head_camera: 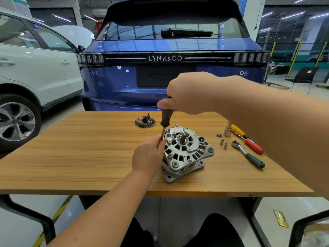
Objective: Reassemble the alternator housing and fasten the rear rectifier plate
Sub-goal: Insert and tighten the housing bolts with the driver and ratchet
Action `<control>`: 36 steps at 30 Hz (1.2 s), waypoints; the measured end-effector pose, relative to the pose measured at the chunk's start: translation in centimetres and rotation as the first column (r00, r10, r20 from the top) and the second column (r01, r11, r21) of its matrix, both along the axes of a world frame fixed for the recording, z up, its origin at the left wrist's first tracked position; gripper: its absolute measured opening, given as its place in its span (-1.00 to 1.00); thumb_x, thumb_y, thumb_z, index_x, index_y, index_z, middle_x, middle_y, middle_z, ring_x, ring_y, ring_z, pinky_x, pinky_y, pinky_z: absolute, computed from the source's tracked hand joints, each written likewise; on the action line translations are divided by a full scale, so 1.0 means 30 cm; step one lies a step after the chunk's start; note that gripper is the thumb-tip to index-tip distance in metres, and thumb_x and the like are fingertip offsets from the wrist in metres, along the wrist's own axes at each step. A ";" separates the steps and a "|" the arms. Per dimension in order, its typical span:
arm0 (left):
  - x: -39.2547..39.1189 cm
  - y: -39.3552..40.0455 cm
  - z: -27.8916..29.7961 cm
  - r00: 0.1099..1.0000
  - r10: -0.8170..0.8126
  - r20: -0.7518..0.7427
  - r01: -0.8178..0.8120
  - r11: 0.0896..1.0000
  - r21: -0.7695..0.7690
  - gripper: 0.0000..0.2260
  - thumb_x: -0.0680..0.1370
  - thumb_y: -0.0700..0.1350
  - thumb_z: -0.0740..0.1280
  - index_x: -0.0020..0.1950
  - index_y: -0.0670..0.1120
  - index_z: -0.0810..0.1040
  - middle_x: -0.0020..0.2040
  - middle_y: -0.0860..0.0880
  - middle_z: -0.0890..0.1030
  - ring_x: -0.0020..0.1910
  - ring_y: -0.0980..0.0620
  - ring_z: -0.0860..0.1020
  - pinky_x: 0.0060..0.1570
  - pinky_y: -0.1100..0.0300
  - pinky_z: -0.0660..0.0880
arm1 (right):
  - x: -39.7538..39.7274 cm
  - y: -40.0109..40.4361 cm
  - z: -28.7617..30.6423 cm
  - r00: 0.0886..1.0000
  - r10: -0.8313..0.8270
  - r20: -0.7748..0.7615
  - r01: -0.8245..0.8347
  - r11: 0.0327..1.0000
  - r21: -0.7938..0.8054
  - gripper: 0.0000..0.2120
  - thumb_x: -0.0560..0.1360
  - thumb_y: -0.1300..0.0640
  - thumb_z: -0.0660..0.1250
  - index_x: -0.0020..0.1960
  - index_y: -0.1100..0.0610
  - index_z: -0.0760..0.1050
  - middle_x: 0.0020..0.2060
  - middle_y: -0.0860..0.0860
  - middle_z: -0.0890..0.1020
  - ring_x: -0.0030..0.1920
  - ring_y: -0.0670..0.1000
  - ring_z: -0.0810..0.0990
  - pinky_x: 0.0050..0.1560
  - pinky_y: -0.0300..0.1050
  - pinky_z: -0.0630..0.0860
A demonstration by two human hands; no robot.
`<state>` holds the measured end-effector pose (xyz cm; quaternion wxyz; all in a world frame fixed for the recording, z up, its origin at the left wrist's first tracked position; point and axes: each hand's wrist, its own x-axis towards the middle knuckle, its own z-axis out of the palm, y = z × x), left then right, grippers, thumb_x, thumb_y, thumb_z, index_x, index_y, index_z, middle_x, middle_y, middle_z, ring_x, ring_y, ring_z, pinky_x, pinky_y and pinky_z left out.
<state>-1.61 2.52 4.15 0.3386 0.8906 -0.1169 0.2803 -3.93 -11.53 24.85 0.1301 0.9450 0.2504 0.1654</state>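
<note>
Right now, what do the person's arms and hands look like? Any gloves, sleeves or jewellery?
Both hands are bare: the left hand and the right hand wear no gloves, and no ring shows on the visible fingers. Both forearms are uncovered as far as the picture shows them, with no sleeve, watch or bracelet in view. Dark trousers show at the bottom edge.

One alternator (185,152), two screwdrivers (164,123) (247,139), two cars (170,68) (35,72).

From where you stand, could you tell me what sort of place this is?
Most likely a car repair workshop: a blue car and a white car are parked indoors, and an alternator sits on a wooden table beside a ratchet.
</note>
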 end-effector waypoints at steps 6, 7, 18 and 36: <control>0.004 0.003 -0.002 1.000 -0.008 0.008 0.008 1.000 0.005 -0.66 0.68 0.00 0.24 -0.28 0.20 0.29 -0.38 0.15 0.39 -0.40 0.21 0.37 -0.42 0.31 0.17 | 0.010 -0.020 -0.018 1.000 0.018 -0.024 -0.017 0.999 0.041 -0.48 0.53 -0.41 0.17 -0.15 0.05 0.49 -0.34 -0.06 0.52 -0.35 -0.01 0.50 -0.39 -0.10 0.38; 0.004 0.002 -0.004 1.000 -0.008 0.012 0.008 1.000 0.002 -0.67 0.68 0.00 0.24 -0.27 0.19 0.30 -0.38 0.15 0.39 -0.40 0.21 0.38 -0.41 0.31 0.16 | 0.006 -0.025 -0.005 0.996 0.060 -0.064 -0.059 0.998 0.017 -0.57 0.52 -0.35 0.27 -0.03 0.03 0.50 -0.29 -0.09 0.52 -0.30 -0.04 0.51 -0.34 -0.08 0.44; 0.001 0.006 -0.002 1.000 -0.026 0.010 0.026 1.000 -0.004 -0.70 0.68 -0.01 0.24 -0.24 0.20 0.31 -0.38 0.14 0.40 -0.39 0.20 0.38 -0.40 0.29 0.16 | -0.005 -0.004 -0.019 0.990 -0.094 0.104 0.086 0.993 0.077 -0.36 0.57 -0.43 0.05 -0.36 0.08 0.41 -0.43 0.00 0.48 -0.43 0.04 0.45 -0.41 -0.16 0.23; -0.001 0.000 -0.001 1.000 -0.009 0.004 0.009 1.000 -0.011 -0.63 0.68 -0.01 0.24 -0.31 0.20 0.26 -0.39 0.13 0.38 -0.41 0.18 0.36 -0.42 0.30 0.15 | -0.024 0.008 0.014 1.000 0.000 0.012 0.001 0.996 -0.086 -0.62 0.63 -0.21 0.20 -0.17 0.07 0.43 -0.33 -0.02 0.48 -0.38 0.00 0.43 -0.41 -0.14 0.25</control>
